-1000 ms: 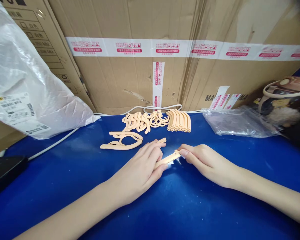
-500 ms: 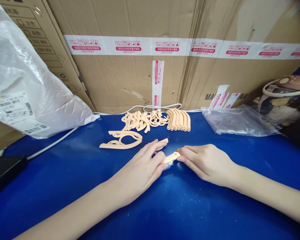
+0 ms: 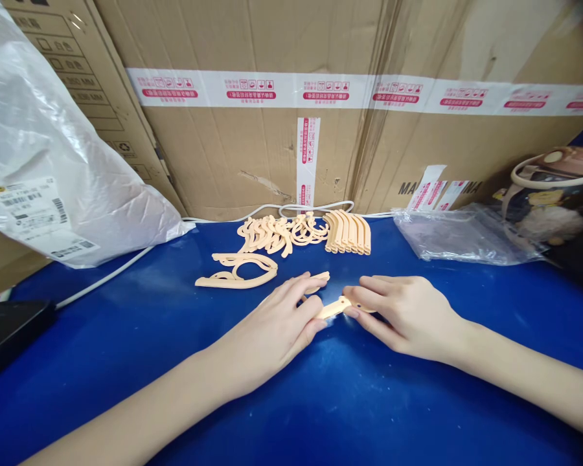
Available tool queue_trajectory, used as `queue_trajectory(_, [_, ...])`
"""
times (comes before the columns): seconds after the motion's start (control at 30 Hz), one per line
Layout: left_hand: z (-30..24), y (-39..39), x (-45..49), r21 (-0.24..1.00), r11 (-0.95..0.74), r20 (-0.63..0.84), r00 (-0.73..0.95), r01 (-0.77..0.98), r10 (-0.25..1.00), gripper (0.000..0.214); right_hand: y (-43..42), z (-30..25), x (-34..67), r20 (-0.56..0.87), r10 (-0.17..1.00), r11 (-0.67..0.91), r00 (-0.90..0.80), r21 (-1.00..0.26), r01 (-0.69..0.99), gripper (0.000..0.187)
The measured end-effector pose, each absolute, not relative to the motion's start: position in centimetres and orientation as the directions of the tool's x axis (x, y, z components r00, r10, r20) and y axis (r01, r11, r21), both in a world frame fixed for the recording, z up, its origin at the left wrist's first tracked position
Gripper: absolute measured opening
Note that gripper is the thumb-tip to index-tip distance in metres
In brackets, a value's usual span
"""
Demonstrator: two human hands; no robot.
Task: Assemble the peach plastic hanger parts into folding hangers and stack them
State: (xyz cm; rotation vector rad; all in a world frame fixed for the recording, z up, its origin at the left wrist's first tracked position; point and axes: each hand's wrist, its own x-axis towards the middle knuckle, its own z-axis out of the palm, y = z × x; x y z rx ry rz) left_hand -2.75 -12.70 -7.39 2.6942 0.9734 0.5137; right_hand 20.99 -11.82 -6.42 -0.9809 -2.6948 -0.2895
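Note:
Cream plastic pieces of a folding clothes hanger are between my hands, over the blue table. My left hand (image 3: 289, 310) is closed around a hanger arm (image 3: 334, 309), whose holed end points to the right; another cream end (image 3: 320, 278) sticks out past its fingers. My right hand (image 3: 401, 310) pinches a small cream hanger piece (image 3: 364, 308) against that holed end, its fingers hiding most of it. To the left lies a folded hanger (image 3: 252, 283), its two arms and round middle joined.
Behind my hands are a heap of curved hanger pieces (image 3: 267, 233) and a row of hanger arms (image 3: 350, 233). A white cable (image 3: 315, 207) runs along the cardboard box (image 3: 252, 162). Plastic bags lie left (image 3: 78, 162) and right (image 3: 447, 236); a black device (image 3: 19, 336) sits at left.
My right hand's fingers have shifted and bent more, and the small cream piece under them now shows at the end of the arm. My left hand has barely moved.

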Motion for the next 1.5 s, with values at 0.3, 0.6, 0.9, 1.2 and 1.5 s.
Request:
queue_trajectory(0.3, [-7.48, -12.68, -2.74, 0.341, -0.757, 0.282, 0.708, 0.558, 0.648, 0.019, -11.64, -6.24, 20.94, 0.216, 0.691, 0.721, -0.69, -0.15, 0.676, 0.032])
queue_trajectory(0.6, [-7.16, -12.71, -2.79, 0.35, -0.752, 0.255, 0.716, 0.559, 0.65, 0.019, -11.8, -5.93, 20.82, 0.153, 0.733, 0.675, -0.663, -0.283, 0.681, 0.029])
queue_trajectory(0.9, [-6.51, -13.06, -2.91, 0.407, -0.715, 0.218, 0.699, 0.569, 0.681, 0.02, -12.05, -5.52, 20.48, 0.124, 0.754, 0.641, -0.645, -0.355, 0.681, 0.031])
queue_trajectory(1.2, [-6.9, -13.02, -2.91, 0.414, -0.721, 0.243, 0.696, 0.556, 0.676, 0.021, -12.2, -5.62, 20.1, 0.047, 0.754, 0.603, -0.655, -0.443, 0.663, 0.035])
queue_trajectory(1.5, [-6.67, -12.92, -2.85, 0.413, -0.716, 0.226, 0.698, 0.563, 0.68, 0.021, -12.32, -5.68, 20.08, 0.043, 0.787, 0.549, -0.616, -0.504, 0.666, 0.032])
